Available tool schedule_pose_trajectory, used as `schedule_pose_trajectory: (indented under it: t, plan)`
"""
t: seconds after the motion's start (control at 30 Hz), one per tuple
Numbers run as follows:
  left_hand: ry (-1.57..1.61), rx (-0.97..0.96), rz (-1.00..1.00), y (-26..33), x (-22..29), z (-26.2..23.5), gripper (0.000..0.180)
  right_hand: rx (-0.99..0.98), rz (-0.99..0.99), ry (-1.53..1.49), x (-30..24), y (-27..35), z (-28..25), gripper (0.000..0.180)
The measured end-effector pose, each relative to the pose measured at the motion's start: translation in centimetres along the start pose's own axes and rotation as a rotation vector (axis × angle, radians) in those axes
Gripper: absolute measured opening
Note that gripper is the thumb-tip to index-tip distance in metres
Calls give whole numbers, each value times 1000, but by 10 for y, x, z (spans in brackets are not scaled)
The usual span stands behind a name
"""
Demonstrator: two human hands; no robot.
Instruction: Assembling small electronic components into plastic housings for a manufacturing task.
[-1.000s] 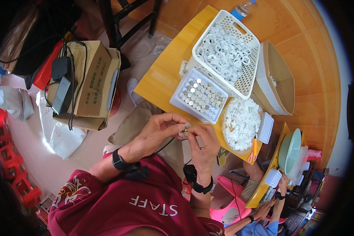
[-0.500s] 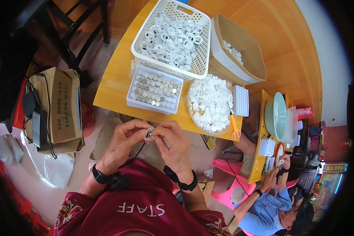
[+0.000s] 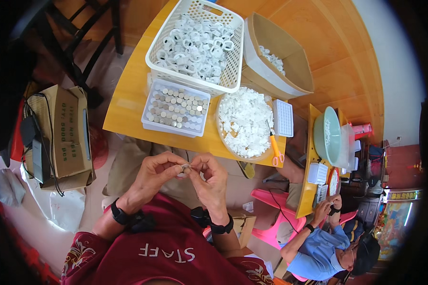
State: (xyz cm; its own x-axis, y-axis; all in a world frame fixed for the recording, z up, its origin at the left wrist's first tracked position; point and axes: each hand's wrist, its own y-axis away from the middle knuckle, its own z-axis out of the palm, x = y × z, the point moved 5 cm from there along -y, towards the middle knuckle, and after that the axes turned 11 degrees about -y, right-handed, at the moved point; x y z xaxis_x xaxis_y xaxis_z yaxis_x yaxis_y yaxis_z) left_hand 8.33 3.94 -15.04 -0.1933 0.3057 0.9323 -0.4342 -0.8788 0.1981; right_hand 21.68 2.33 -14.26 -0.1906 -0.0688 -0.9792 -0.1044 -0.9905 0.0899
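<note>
Fingertips [image 3: 174, 170] have shifted, hiding more of white piece [image 3: 181, 174]; left hand [image 3: 156, 176] and right hand [image 3: 208, 178] pinch it, disc tray [image 3: 173, 131] ahead.

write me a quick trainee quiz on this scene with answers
1. Fill in: the rectangular whitish plastic tray of round silver discs stands ___ of the round shallow tray heaped with white pieces.
2. True or false: the bare left hand and bare right hand meet at a small pale item.
3. What lies in the perforated white plastic basket: a) silver discs, b) white ring-shaped pieces, c) cables?

Key: 1 left; 2 true; 3 b
</note>
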Motion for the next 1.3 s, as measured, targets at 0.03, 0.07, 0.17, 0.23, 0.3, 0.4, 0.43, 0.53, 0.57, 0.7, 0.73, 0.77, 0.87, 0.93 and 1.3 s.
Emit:
schedule_pose_trajectory:
  t: [0.03, 0.07, 0.17, 0.23, 0.3, 0.4, 0.43, 0.53, 0.57, 0.7, 0.73, 0.77, 0.87, 0.93, 1.3]
  plan:
    - [-26, -4, -40, -1, -1, 2, 14, 5, -3, 4, 0, 1, -1, 16]
    - [-24, -10, -38, -2, -2, 2, 14, 4, 34, 11, 1, 3, -2, 16]
    - [121, -5, -143, -1, -12, 4, 14, 19, -7, 168, -17, -3, -13, 13]
    - [185, 6, -114, 1, -8, 6, 15, 92, -151, 387, -36, -17, -35, 10]
    - [188, -26, -113, 4, -6, 6, 15, 175, -243, 560, -39, -39, -64, 12]
    - [156, -76, -137, 5, -3, 10, 16, 135, -266, 791, -35, -62, -92, 16]
    - [119, -85, -163, 7, -3, 11, 16, 60, -259, 911, -28, -69, -95, 18]
    - [186, -76, -172, 8, -7, 11, 18, 24, -213, 920, -21, -77, -100, 19]
    - [185, -77, -168, 8, -6, 11, 18, 43, -187, 900, -21, -78, -102, 18]
    - [202, -42, -177, 5, -7, 6, 18, 92, -151, 839, -17, -82, -104, 15]
    - [216, -49, -175, 5, -7, 6, 18, 146, -188, 844, -16, -81, -109, 15]
    - [216, -51, -175, 5, -7, 7, 18, 200, -223, 848, -17, -80, -113, 16]
    - [224, -52, -168, 6, -8, 7, 18, 296, -206, 755, -18, -77, -122, 16]
    - [211, -58, -180, 6, -9, 7, 19, 293, -193, 569, -16, -76, -122, 16]
    - [249, 22, -186, 24, -21, -26, 21, 53, -39, 81, -22, -24, -30, 16]
